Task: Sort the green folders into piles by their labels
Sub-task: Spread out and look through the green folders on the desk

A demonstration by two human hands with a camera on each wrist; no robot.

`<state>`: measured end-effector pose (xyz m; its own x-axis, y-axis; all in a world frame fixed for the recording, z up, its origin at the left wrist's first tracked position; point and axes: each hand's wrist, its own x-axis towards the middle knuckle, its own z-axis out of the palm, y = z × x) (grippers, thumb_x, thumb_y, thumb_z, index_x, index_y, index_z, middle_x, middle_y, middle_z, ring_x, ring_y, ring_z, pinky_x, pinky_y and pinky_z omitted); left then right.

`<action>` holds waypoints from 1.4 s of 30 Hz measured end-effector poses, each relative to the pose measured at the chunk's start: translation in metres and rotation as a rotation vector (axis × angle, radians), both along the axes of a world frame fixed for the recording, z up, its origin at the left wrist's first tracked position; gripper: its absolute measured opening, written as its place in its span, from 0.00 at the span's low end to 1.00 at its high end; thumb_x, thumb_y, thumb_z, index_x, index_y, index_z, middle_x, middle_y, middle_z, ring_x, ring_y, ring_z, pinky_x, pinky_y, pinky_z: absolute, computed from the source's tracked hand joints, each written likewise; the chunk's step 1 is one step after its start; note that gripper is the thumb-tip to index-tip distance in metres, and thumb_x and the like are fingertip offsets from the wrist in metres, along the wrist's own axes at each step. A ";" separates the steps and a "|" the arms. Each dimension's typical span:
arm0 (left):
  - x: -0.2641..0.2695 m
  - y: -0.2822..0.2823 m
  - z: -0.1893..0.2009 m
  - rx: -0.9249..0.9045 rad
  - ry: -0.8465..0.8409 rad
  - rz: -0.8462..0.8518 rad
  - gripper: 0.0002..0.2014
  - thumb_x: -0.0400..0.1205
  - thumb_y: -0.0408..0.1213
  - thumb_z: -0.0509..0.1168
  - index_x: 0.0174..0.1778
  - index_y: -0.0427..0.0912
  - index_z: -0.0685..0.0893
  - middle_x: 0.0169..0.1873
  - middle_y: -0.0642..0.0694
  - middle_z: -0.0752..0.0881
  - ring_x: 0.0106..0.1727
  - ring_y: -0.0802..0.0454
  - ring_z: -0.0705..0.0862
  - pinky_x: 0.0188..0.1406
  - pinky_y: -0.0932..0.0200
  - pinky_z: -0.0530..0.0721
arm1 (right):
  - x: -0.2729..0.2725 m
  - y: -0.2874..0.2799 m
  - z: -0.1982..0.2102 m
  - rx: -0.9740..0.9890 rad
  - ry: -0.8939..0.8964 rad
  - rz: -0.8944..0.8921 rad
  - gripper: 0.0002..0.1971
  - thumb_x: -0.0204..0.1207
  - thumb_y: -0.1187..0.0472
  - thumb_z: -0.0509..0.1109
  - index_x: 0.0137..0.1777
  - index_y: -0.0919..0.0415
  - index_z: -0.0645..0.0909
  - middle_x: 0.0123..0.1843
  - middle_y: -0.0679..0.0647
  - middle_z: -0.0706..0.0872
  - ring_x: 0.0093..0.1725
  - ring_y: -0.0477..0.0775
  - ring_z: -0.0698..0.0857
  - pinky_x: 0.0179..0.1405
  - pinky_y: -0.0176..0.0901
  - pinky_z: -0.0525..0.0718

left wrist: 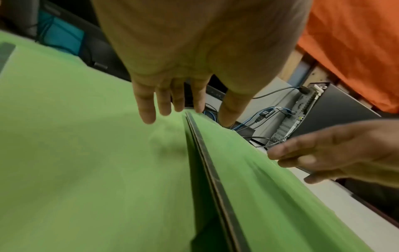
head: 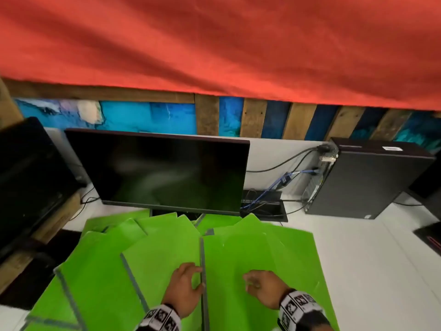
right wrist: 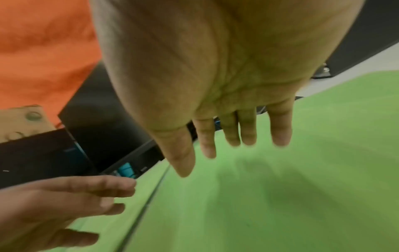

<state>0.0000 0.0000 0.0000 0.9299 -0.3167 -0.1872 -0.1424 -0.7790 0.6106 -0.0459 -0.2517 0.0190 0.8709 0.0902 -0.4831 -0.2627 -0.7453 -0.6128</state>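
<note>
Both hands had loose, spread fingers and held nothing. The left hand (head: 183, 286) hung at 9 o'clock of the right hand (head: 265, 289), over the green folders (head: 250, 254).

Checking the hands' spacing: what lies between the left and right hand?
Head view: the dark grey spine strip of the green folder under the right hand; the left hand reaches to it.
</note>
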 end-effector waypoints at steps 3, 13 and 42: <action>-0.002 -0.008 0.001 -0.044 0.159 0.112 0.27 0.78 0.42 0.67 0.73 0.46 0.71 0.74 0.47 0.69 0.75 0.50 0.71 0.77 0.60 0.66 | 0.005 0.004 -0.015 -0.193 0.030 -0.063 0.30 0.75 0.48 0.67 0.77 0.46 0.66 0.84 0.51 0.57 0.83 0.51 0.59 0.82 0.47 0.59; -0.007 -0.040 0.002 -0.329 0.514 0.267 0.32 0.78 0.33 0.69 0.75 0.43 0.60 0.63 0.53 0.76 0.60 0.55 0.77 0.61 0.67 0.71 | 0.000 -0.044 -0.046 -0.114 0.183 -0.530 0.46 0.63 0.45 0.79 0.78 0.59 0.62 0.74 0.63 0.74 0.68 0.63 0.79 0.68 0.50 0.78; 0.054 -0.089 -0.002 -0.196 0.390 0.522 0.40 0.72 0.36 0.72 0.78 0.35 0.61 0.73 0.36 0.65 0.74 0.38 0.68 0.74 0.50 0.70 | 0.040 -0.105 -0.029 -0.252 0.143 -0.527 0.35 0.76 0.39 0.62 0.72 0.65 0.61 0.71 0.67 0.78 0.67 0.66 0.81 0.65 0.53 0.78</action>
<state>0.0540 -0.0891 -0.0024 0.8463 0.0930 -0.5245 0.4814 -0.5552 0.6782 -0.0055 -0.3563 -0.0097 0.6921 -0.4686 -0.5491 -0.7031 -0.6098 -0.3658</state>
